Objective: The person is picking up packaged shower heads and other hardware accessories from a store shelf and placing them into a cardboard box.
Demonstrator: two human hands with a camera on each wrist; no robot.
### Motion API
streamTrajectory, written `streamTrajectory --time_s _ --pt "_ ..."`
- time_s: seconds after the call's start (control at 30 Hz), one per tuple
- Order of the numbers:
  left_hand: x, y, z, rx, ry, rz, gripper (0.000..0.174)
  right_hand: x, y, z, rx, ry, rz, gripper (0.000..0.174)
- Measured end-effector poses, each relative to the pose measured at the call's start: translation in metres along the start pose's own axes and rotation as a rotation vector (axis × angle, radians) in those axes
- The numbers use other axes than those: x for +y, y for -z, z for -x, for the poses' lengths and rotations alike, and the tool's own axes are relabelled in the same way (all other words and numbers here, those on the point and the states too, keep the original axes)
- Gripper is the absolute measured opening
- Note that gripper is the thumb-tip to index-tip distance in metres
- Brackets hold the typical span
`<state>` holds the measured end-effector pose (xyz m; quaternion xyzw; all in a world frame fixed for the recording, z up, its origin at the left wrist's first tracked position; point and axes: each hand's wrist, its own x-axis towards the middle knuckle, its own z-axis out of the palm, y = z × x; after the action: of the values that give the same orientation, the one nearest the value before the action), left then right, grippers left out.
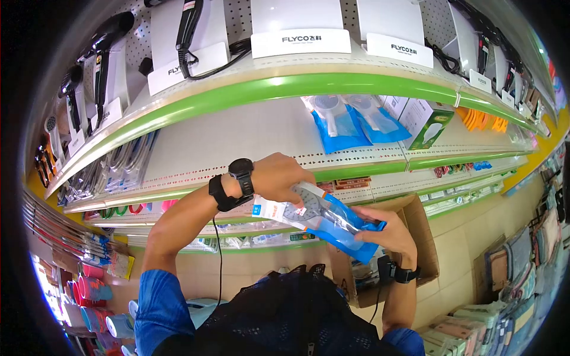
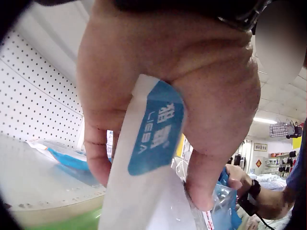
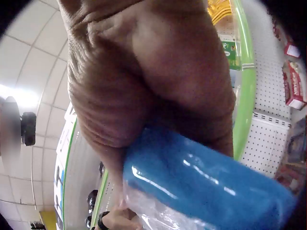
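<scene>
A bagged shower head (image 1: 333, 221), in clear plastic with a blue and white card, is held tilted in front of the shelves by both hands. My left hand (image 1: 284, 177) grips the round, sprayer end of the pack. In the left wrist view the thumb and fingers of the left hand (image 2: 168, 86) straddle the white card (image 2: 153, 124) with its blue label. My right hand (image 1: 389, 233) pinches the blue end of the bag. From the right wrist, the blue bag end (image 3: 201, 177) shows below the right hand (image 3: 148, 81), whose fingertips are mostly hidden.
Two similar bagged shower heads (image 1: 338, 121) lie on the middle shelf (image 1: 237, 139), beside a green and white box (image 1: 424, 124). An open cardboard box (image 1: 424, 237) stands on the floor below my right hand. Hair dryers (image 1: 187, 35) line the green-edged upper shelf.
</scene>
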<state>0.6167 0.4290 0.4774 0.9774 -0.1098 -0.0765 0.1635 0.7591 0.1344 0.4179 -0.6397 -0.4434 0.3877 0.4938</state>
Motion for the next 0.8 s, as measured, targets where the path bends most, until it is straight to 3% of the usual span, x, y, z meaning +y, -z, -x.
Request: streamTrajectory --time_s 0.17,0.2,0.27,0.3,0.33,0.4,0.47,0.53,0.57,0.73,0.8 --pt "0.012 0.009 -0.005 0.123 -0.015 -0.048 0.042 -0.005 0.002 0.005 -0.015 0.011 -0.108 0.066" --pt "0.009 0.005 -0.007 0.135 -0.015 -0.043 0.042 -0.004 0.003 0.006 0.065 -0.018 -0.191 0.064" --pt "0.007 0.002 -0.010 0.678 -0.200 -0.060 0.047 -0.002 0.009 0.007 0.141 -0.047 -0.263 0.062" --pt "0.011 -0.001 -0.009 0.850 -0.135 -0.196 0.060 -0.001 0.015 0.008 0.255 -0.046 -0.401 0.059" --pt "0.018 -0.002 -0.008 0.860 -0.134 -0.194 0.060 0.001 0.021 0.009 0.370 -0.044 -0.539 0.057" --pt "0.027 -0.007 -0.006 1.002 0.096 -0.247 0.071 0.008 0.036 0.006 0.445 -0.006 -0.580 0.050" --pt "0.016 -0.035 -0.013 0.934 0.136 -0.210 0.078 0.002 0.049 -0.003 0.547 0.039 -0.629 0.047" --pt "0.009 -0.061 -0.027 0.813 0.293 -0.264 0.083 -0.013 0.054 -0.025 0.584 0.084 -0.638 0.045" --pt "0.005 -0.072 -0.034 0.687 0.339 -0.285 0.087 -0.020 0.056 -0.040 0.594 0.093 -0.675 0.043" --pt "-0.004 -0.096 -0.069 0.638 0.305 -0.258 0.085 -0.008 0.086 -0.124 0.592 0.141 -0.704 0.029" --pt "-0.002 -0.092 -0.076 0.595 0.303 -0.246 0.084 0.013 0.104 -0.162 0.598 0.050 -0.780 0.023"
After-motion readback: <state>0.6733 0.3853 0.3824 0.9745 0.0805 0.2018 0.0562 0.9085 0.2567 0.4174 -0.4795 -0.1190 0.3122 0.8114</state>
